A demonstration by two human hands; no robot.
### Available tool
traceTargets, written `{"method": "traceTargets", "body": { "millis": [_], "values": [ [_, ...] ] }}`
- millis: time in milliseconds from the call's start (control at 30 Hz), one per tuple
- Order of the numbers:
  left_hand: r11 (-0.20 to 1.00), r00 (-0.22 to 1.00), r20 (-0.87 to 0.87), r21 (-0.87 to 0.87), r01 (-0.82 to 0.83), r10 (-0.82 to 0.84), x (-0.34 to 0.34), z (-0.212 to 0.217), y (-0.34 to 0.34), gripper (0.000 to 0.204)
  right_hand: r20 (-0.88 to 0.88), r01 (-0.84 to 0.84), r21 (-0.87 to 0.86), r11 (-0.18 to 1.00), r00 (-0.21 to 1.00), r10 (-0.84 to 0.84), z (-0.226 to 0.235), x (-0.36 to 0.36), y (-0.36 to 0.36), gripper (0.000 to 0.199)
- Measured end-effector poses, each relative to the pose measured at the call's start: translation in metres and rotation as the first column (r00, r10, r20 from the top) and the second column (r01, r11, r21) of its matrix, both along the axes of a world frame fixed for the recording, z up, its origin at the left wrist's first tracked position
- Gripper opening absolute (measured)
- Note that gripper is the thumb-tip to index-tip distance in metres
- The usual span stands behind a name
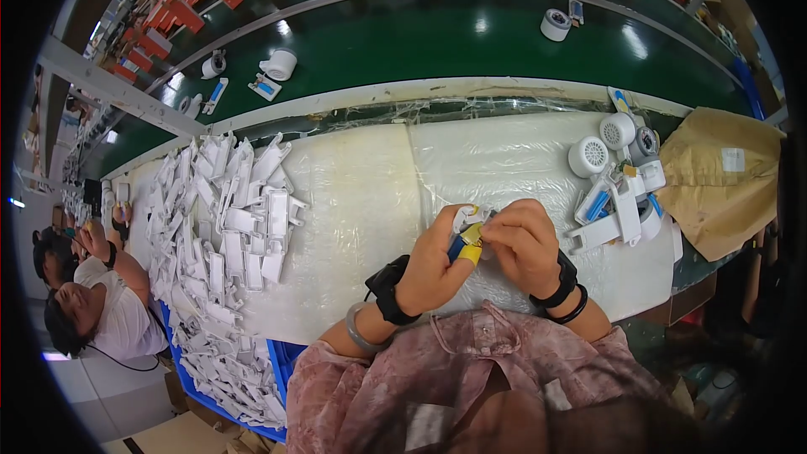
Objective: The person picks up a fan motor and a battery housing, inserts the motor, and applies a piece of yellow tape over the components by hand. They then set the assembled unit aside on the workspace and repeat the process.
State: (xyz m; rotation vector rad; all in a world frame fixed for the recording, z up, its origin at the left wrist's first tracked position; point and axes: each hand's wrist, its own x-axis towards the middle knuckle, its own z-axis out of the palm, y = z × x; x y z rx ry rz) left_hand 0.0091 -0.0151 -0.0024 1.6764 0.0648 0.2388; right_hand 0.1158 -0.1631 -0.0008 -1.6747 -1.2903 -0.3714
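Observation:
My left hand (432,276) is closed around a small white plastic part (464,217) with a dark blue piece (456,248) in it, above the near middle of the table. Yellow wrapping (469,253) shows at the left thumb tip. My right hand (525,244) meets it from the right, fingers pinched together against the part; what lies between them is hidden. To the right, a cluster holds round white fan-like heads (588,156), white handle housings (624,212) and blue cylindrical cells (598,205).
A large heap of white plastic housings (244,219) covers the left of the table, above a blue bin (277,370) of more. A brown paper bag (723,176) lies at the right. Beyond runs a green conveyor (403,46) carrying several units. Another person (118,303) sits at left.

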Motion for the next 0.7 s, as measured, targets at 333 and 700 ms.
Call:
{"method": "traceTargets", "body": {
  "millis": [333,700],
  "values": [
    [0.993,1.000,-0.002,-0.120,0.017,-0.017,-0.0025,0.0036,-0.0005,0.046,-0.043,0.051,-0.019,0.998,0.998,-0.052,0.0072,-0.0056,0.0019,0.030],
    [1.000,0.996,-0.087,-0.029,-0.012,0.009,-0.0030,-0.0011,-0.0022,0.043,-0.068,0.043,-0.045,0.998,0.997,-0.046,0.0086,-0.0071,0.0000,0.030]
  ]
}}
